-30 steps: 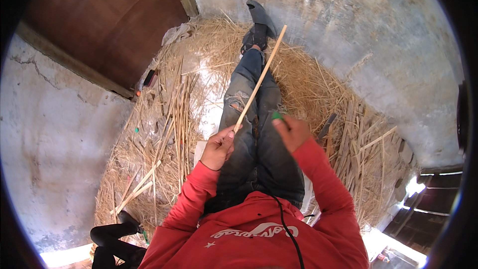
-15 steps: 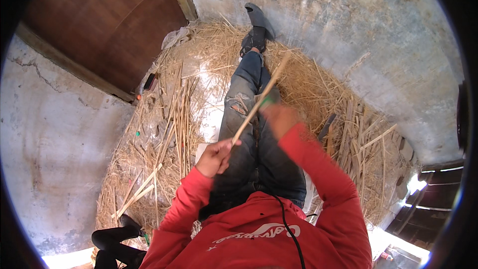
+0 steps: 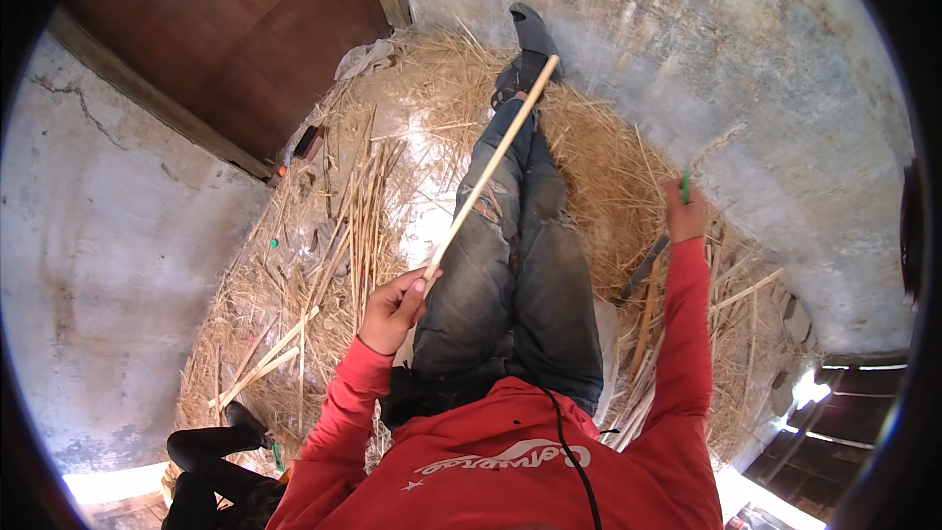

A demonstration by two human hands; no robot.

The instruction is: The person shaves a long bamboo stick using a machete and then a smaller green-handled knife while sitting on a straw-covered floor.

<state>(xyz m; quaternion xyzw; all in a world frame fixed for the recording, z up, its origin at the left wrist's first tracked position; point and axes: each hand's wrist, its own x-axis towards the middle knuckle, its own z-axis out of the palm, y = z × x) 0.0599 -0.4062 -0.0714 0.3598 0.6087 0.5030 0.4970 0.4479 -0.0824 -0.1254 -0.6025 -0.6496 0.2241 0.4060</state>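
Item: 1 long pale cane [image 3: 488, 165], its near end pinched in my left hand [image 3: 394, 308] and slanting over my jeans [image 3: 510, 265] toward my shoes [image 3: 525, 54]; my right hand [image 3: 684, 215], fisted around a small green tool [image 3: 684, 184], should approach slowly, cane steady.

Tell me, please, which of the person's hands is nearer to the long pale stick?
Left. The left hand grips the long pale stick at its lower end; the right hand is out to the side, apart from it, holding a small green thing.

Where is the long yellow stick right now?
In the head view, the long stick is held by the left hand and slants up over the legs in jeans toward the shoes.
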